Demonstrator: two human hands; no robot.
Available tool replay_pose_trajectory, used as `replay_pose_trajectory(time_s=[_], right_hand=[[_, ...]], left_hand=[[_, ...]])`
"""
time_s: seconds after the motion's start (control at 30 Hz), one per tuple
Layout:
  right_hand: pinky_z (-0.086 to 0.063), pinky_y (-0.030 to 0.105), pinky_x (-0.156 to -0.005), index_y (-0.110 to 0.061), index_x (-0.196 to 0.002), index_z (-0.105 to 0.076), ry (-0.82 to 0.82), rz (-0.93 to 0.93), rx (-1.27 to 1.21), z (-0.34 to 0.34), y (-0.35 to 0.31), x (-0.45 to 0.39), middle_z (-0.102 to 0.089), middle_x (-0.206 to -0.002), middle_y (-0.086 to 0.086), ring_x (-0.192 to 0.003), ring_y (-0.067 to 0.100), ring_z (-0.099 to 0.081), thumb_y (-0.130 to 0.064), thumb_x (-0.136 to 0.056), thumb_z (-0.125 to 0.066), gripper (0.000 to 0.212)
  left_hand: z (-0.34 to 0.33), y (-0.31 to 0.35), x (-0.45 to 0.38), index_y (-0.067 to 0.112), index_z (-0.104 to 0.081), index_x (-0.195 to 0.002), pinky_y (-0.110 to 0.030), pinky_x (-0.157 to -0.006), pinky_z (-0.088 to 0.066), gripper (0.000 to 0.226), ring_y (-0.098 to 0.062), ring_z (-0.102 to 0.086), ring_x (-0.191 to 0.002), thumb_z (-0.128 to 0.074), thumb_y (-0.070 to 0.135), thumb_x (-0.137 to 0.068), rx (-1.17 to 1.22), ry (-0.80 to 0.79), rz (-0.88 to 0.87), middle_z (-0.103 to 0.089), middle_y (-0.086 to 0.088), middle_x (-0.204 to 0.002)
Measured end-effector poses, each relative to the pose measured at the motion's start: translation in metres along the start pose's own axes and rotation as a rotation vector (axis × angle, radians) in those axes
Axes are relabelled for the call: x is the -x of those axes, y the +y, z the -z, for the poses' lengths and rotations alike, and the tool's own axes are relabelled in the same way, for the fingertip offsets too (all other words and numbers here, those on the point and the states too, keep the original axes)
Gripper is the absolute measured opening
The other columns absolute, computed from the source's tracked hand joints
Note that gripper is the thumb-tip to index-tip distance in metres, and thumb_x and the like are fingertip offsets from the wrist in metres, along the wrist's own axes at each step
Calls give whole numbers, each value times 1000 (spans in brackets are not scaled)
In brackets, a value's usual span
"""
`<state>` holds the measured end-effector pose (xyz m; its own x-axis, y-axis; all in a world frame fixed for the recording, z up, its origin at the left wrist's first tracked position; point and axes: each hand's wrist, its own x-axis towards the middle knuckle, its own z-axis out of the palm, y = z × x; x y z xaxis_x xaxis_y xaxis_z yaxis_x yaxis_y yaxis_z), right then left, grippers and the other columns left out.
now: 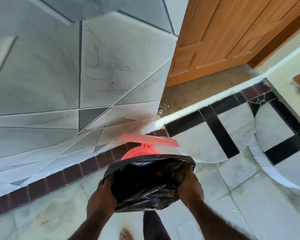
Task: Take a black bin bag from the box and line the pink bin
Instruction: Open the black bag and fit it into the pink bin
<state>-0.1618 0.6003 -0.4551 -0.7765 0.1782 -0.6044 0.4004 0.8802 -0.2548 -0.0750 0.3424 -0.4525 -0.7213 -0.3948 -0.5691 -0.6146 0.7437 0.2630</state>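
Both hands, left [100,200] and right [190,189], closed on black bin bag [145,184] edges | bag between them, over pink bin [140,152]

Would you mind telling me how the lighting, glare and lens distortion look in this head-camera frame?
Head view: bright, even daylight; wide-angle lens bends the wall tiles and skirting lines strongly; glossy highlights glint on the black bin bag; the pink bin and its raised lid look overexposed and glowing; both the left hand and right hand are fairly dark, little detail.

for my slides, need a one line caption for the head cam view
Both hands, left hand and right hand, stretch a black bin bag over the pink bin.
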Motion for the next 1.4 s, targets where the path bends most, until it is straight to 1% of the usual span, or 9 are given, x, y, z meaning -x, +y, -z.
replay_pose_trajectory(time_s=[0.13,0.23,0.4,0.63,0.8,1.1,1.23,1.3,1.4], right_hand=[[-51,45,-84,-25,-144,-12,10,-26,12,-22,-3,-23,-60,-123,13,-103,39,-62,-16,-83,-43,69],[-50,45,-81,-29,-147,-3,-16,-24,36,-46,-6,-37,-62,-122,14,-102,40,-63,-14,-82,-44,78],[-51,47,-86,-23,-138,-24,-26,-79,36,-85,-3,-54,-61,-121,14,-105,41,-61,-12,-82,-44,62],[-48,45,-81,-25,-141,-19,-29,-97,28,-136,3,-68,-60,-119,15,-103,42,-61,-12,-80,-48,69],[-49,46,-85,-23,-135,-31,-44,-71,105,-162,9,-84,-61,-118,14,-104,42,-61,-13,-87,-44,51],[-50,43,-86,-18,-120,-50,-143,-102,166,-180,14,-96,-62,-120,12,-107,39,-62,-16,-87,-45,33],[-51,42,-88,-19,-120,-53,-223,-118,198,-183,20,-87,-63,-120,11,-108,37,-63,-16,-86,-48,35],[-50,40,-89,-19,-122,-52,-210,-162,192,-180,29,-85,-63,-121,12,-110,37,-62,-18,-86,-50,36],[-49,40,-86,-15,-122,-50,-152,-263,117,-170,41,-85,-64,-119,15,-108,39,-61,-28,-88,-48,36]], left_hand=[[-17,2,-37,37,-26,-142,-48,-85,-53,57,-35,-62,-110,-39,20,-89,23,2,-17,-51,-1,-141],[-29,-4,-62,34,-24,-143,-49,-87,-51,60,-37,-61,-110,-42,18,-88,-2,-12,-49,-51,-4,-140],[-59,-29,-91,31,-25,-144,-48,-87,-52,63,-35,-62,-108,-47,18,-87,-31,-64,-50,-54,-5,-137],[-103,-43,-122,30,-16,-148,-47,-85,-53,79,-33,-64,-107,-61,20,-84,-8,-103,-50,-52,-5,-138],[-128,-45,-139,34,-7,-150,-44,-84,-54,91,-32,-63,-109,-64,19,-81,-3,-115,-114,-49,-4,-142],[-144,-48,-144,36,-3,-150,-45,-84,-53,97,-33,-65,-106,-69,21,-80,-35,-134,-110,-48,-6,-142],[-147,-59,-137,41,4,-149,-44,-79,-56,102,-31,-67,-100,-69,31,-79,-102,-198,-141,-51,-6,-135],[-148,-65,-131,40,5,-149,-42,-77,-55,101,-29,-67,-98,-69,36,-79,-145,-220,-140,-51,-6,-133],[-145,-72,-131,34,-3,-150,-42,-80,-54,100,-30,-65,-103,-71,37,-76,-132,-203,-45,-51,-5,-135]])
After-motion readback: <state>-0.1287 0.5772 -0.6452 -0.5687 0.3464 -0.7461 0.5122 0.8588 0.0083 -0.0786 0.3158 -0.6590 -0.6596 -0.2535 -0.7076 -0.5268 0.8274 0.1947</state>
